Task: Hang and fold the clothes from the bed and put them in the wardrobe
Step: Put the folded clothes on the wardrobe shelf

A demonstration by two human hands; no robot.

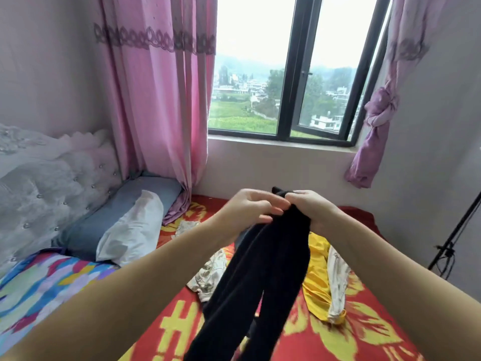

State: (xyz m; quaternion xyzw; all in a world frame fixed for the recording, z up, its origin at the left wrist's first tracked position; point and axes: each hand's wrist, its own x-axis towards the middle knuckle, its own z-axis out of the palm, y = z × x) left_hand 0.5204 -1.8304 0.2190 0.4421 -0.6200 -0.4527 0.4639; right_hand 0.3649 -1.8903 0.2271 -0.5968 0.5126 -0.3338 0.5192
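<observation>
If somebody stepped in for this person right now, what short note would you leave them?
Hands: the left hand and right hand both pinch the top edge of the black garment, held up over the bed; it looks like leggings or trousers.
On the bed: a yellow garment, a cream garment and a floral-print garment lie unfolded.
Done: nothing folded or hung that shows.
Left: fold or hang the black piece, then the others; the wardrobe is out of view.

Black trousers (263, 277) hang over a red bedspread (351, 334) with yellow flowers. A yellow garment (316, 272), pink curtains (156, 100), a blue-grey pillow (109, 217) and a multicoloured quilt (39, 287) show.
</observation>
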